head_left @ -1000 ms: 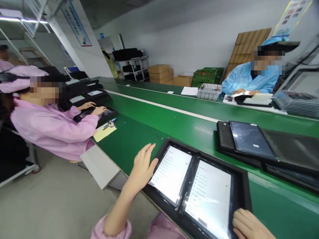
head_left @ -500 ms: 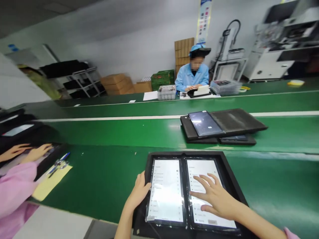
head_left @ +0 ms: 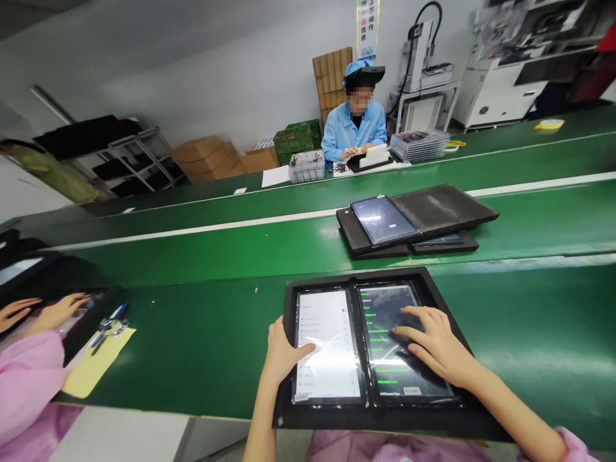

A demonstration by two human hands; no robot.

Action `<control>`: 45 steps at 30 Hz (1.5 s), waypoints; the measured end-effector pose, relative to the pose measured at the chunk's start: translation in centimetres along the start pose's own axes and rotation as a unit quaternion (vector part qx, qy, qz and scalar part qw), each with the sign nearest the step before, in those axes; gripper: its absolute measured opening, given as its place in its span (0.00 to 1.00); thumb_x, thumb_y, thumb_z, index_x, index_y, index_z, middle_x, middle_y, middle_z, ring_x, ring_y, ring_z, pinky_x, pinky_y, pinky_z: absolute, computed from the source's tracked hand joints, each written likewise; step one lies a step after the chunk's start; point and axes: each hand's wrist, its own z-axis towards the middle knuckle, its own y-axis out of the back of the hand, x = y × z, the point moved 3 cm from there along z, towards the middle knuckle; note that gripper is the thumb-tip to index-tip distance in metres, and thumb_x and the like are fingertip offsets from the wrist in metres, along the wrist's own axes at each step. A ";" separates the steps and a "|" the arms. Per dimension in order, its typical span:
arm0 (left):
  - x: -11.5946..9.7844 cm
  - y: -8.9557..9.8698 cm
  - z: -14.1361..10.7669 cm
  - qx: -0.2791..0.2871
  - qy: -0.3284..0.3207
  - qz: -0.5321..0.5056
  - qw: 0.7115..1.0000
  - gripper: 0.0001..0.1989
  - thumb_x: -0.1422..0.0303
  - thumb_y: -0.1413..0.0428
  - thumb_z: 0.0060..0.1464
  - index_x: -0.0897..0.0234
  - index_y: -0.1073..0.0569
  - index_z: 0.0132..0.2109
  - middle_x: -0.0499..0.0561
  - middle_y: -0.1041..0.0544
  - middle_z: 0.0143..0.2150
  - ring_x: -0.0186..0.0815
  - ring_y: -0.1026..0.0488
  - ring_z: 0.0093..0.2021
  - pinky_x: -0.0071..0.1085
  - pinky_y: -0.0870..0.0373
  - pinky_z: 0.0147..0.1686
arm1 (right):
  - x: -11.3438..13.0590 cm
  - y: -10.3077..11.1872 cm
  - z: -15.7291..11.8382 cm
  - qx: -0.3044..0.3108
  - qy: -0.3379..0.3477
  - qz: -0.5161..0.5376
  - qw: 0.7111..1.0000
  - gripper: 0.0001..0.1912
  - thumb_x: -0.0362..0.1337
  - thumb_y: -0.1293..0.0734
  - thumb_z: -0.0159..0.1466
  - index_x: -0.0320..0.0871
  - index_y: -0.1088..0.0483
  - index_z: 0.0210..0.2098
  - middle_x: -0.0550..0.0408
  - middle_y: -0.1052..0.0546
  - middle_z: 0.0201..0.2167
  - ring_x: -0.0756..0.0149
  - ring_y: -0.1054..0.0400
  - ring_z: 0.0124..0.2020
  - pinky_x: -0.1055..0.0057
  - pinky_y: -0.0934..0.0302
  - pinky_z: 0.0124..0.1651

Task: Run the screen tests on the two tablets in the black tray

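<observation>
Head view looks down on a long green table (head_left: pixel 202 340) that runs across the whole frame, with a second green strip and a white line behind it. Far back stand a white machine (head_left: pixel 500 96), a rack (head_left: pixel 120 160), brown boxes (head_left: pixel 202 157) and green crates (head_left: pixel 298 138), and a person in blue (head_left: pixel 353 131) sits at the far side with a stack of trays (head_left: pixel 418 146) beside. On the middle strip, well apart from the hands, lies a pile of black trays (head_left: pixel 433 212) with a dark tablet (head_left: pixel 378 220) on top. At the left edge a co-worker's pink sleeve (head_left: pixel 24 378) and hands rest on another tray, with a yellow sheet (head_left: pixel 96 362) and pen just beside. Nearest the camera a black tray (head_left: pixel 433 292) lies flat on the table edge, holding two tablets side by side under film. The left tablet (head_left: pixel 325 321) shows a white screen, the right tablet (head_left: pixel 385 308) a dark one with green lines. Left hand (head_left: pixel 279 353) grips the tray's left rim, fingers curled under and thumb lying on the white screen. Right hand (head_left: pixel 433 343) lies spread and released, fingers (head_left: pixel 409 312) touching the dark screen, grasping nothing
</observation>
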 end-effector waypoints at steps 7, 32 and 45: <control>0.7 -0.2 -0.2 -0.007 0.000 -0.026 1.000 0.32 0.62 0.45 0.54 0.68 0.41 0.63 0.63 0.34 0.57 0.51 0.38 0.65 0.50 0.41 0.66 | 1.0 -0.1 -0.4 0.062 0.071 0.003 0.996 0.15 0.43 0.39 0.73 0.54 0.26 0.55 0.43 0.35 0.59 0.46 0.40 0.56 0.41 0.48 0.59; 0.3 -0.4 -1.5 -0.048 -0.070 0.013 0.996 0.35 0.66 0.53 0.61 0.71 0.55 0.71 0.69 0.37 0.66 0.50 0.39 0.68 0.51 0.41 0.67 | 0.9 -1.0 -1.0 0.019 0.110 -0.047 0.993 0.18 0.43 0.45 0.75 0.53 0.25 0.54 0.41 0.32 0.56 0.47 0.37 0.53 0.43 0.46 0.56; -1.1 -0.5 -2.4 -0.066 -0.275 0.183 0.942 0.41 0.67 0.47 0.61 0.66 0.60 0.73 0.72 0.56 0.74 0.60 0.57 0.75 0.65 0.49 0.68 | 0.3 0.4 -1.0 -0.038 0.054 -0.023 0.998 0.18 0.42 0.45 0.75 0.47 0.28 0.54 0.41 0.30 0.54 0.47 0.38 0.52 0.49 0.46 0.54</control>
